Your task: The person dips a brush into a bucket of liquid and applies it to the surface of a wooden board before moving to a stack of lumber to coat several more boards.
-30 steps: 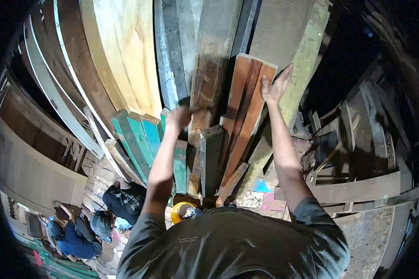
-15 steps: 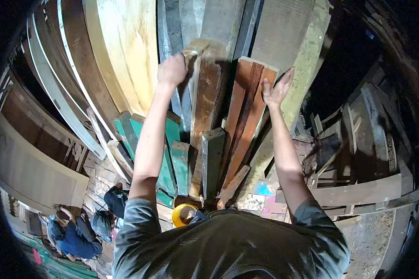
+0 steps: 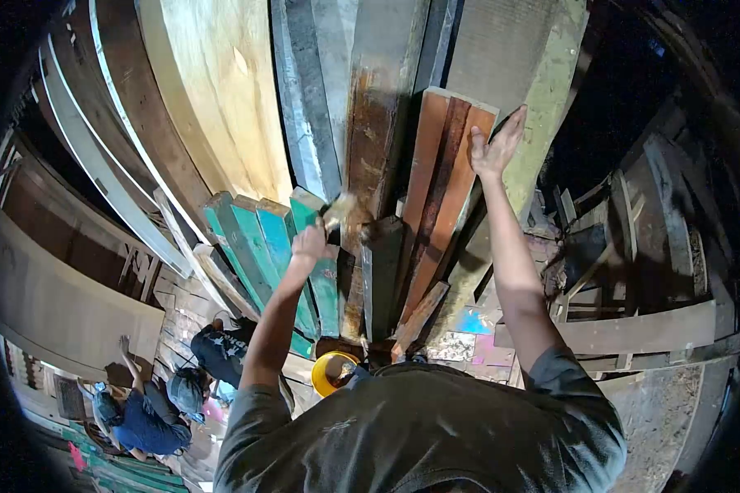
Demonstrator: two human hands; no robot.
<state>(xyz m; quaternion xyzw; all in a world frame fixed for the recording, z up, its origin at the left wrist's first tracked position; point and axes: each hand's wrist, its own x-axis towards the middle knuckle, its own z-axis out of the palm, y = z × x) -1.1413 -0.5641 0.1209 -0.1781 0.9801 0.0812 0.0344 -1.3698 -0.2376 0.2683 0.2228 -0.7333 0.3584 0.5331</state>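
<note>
My left hand (image 3: 311, 245) is closed around a brush (image 3: 337, 210), blurred by motion. The brush is at the lower part of a tall brown-stained plank (image 3: 373, 140), just above a short dark post (image 3: 381, 267). Beside this hand lean several short green boards (image 3: 275, 246). Fingers apart, my right hand (image 3: 499, 149) rests against the right edge of a reddish board (image 3: 460, 164) with a dark streak down its middle. Behind that hand stands a pale yellow-green plank (image 3: 543, 107).
A yellow bucket (image 3: 325, 378) stands on the floor near my body. Two people (image 3: 152, 419) (image 3: 222, 349) are at the lower left, beside a large leaning panel (image 3: 66, 287). Light plywood (image 3: 222, 90) leans left of centre, and stacked timber (image 3: 649, 329) lies on the right.
My left hand has moved down with the brush from the plank's upper part to its lower part. My right hand has barely shifted. At lower left, a person's arm has risen toward the panel.
</note>
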